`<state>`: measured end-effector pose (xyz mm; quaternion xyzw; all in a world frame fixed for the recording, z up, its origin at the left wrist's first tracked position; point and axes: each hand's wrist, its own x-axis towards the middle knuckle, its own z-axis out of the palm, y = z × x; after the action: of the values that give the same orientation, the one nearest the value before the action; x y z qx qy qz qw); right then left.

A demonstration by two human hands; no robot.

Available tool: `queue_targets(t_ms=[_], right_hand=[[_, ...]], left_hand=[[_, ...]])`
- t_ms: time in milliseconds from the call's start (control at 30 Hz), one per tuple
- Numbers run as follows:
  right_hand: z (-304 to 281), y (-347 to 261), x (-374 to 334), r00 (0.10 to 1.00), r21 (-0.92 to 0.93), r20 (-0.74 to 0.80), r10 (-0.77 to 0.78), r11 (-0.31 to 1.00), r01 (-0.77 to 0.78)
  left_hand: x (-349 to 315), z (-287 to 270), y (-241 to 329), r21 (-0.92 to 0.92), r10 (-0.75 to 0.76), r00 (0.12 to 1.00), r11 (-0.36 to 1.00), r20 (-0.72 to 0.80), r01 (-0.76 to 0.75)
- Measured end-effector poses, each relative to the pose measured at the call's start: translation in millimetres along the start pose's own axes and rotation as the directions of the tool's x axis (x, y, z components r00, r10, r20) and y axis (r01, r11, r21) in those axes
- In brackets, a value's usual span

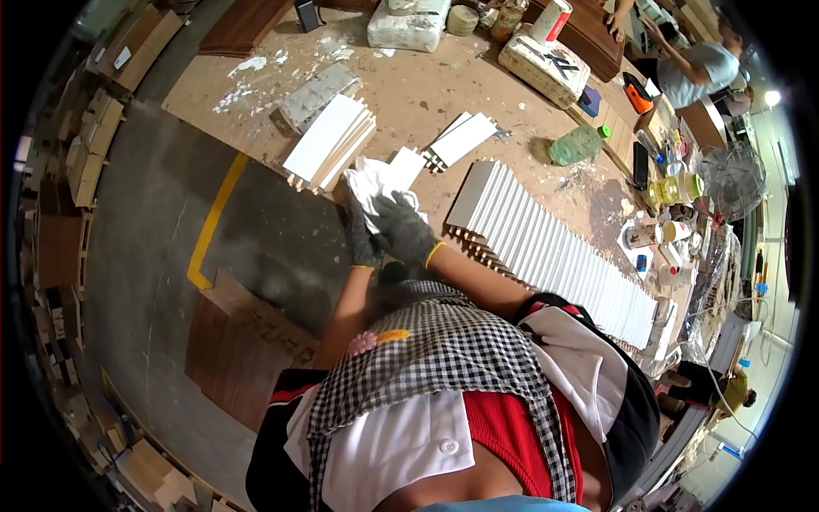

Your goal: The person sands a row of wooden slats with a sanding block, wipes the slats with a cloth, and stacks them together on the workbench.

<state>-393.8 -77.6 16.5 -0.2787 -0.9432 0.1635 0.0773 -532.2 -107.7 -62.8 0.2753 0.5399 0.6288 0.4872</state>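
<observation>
At the table's near edge, a crumpled white cloth [368,181] is bunched around the near end of a white-painted wooden slat [408,165]. My right hand [403,229], in a grey glove with a yellow cuff, grips the cloth from above with bent fingers. My left hand [362,237], gloved alike, closes on the cloth's left side; its fingertips are partly hidden. Just left of the cloth lies a stack of white slats [328,141] with bare wood pegs at their ends. Two or so loose white slats [461,139] lie beyond. To the right runs a long row of overlapping white slats [546,247].
A paint-spotted block [317,98] stands behind the left stack. Farther right are a green-capped bottle [577,147], a white paint-stained block [543,66] with a cup [552,19], and a yellowish jar [674,189]. Brown boards [243,350] lean at lower left. Another person [695,72] works across the table.
</observation>
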Motion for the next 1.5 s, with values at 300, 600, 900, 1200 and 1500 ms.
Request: queue_targets(t_ms=[300, 600, 900, 1200, 1500], right_hand=[[-107, 33, -25, 0.744, 0.689, 0.018, 0.668, 0.531, -0.493], [5, 19, 26, 0.998, -0.286, -0.029, 0.053, 0.956, -0.059], [-27, 66, 41, 0.949, -0.265, -0.074, 0.306, 0.911, -0.315], [-9, 104, 40, 0.898, -0.09, -0.364, 0.248, 0.95, -0.299], [-37, -15, -49, 0.891, 0.614, 0.0, 0.454, 0.703, -0.358]], left_hand=[[-6, -18, -14, 0.555, 0.288, 0.95, 0.773, 0.125, -0.307], [-14, 19, 50, -0.431, -0.17, 0.983, 0.884, 0.065, 0.181], [-22, 15, 23, 0.34, 0.103, 0.992, 0.932, 0.074, -0.122], [-17, 6, 1, 0.252, 0.107, 0.994, 0.961, 0.037, -0.113], [-20, 1, 18, 0.628, 0.282, 0.954, 0.726, 0.099, -0.28]])
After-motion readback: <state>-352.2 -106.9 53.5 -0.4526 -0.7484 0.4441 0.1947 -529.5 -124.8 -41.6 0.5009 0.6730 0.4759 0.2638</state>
